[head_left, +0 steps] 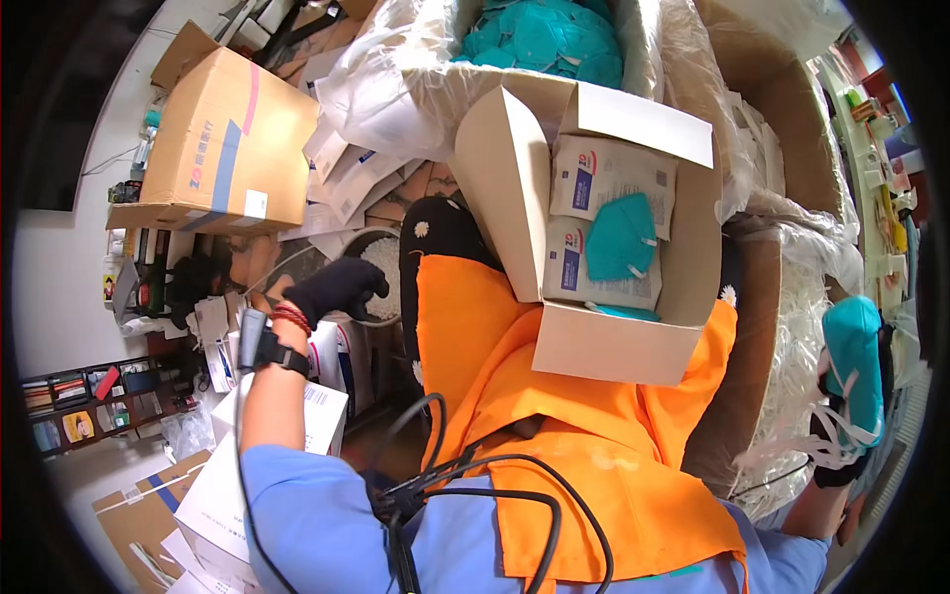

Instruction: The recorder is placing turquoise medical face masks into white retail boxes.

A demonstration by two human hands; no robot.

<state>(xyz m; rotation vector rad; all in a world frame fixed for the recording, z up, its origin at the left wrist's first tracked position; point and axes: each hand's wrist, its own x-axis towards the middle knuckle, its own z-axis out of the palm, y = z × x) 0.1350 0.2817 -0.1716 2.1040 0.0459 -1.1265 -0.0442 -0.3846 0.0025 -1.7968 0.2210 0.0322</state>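
Observation:
My left hand (336, 290), in a black glove, is beside the rim of a round tub (386, 259) of small white granules. Its fingers are loosely curled and apart, with nothing visible between them. Far to the right, my gloved right hand (834, 436) holds teal face masks (856, 358) with white straps dangling; the masks hide most of its fingers, and I cannot tell how many there are. On my lap rests an open carton (623, 342) containing white printed packets (599, 259). A loose teal mask (621, 238) lies on top of them, and another peeks out at the near wall.
A large plastic-lined box (641, 45) of teal masks stands ahead. Flat white packets (361, 183) lie beside a brown carton (237, 148) at left. Clear plastic fills a box (732, 396) at right. White boxes (307, 421) stand near my left arm; black cables (445, 485) cross my front.

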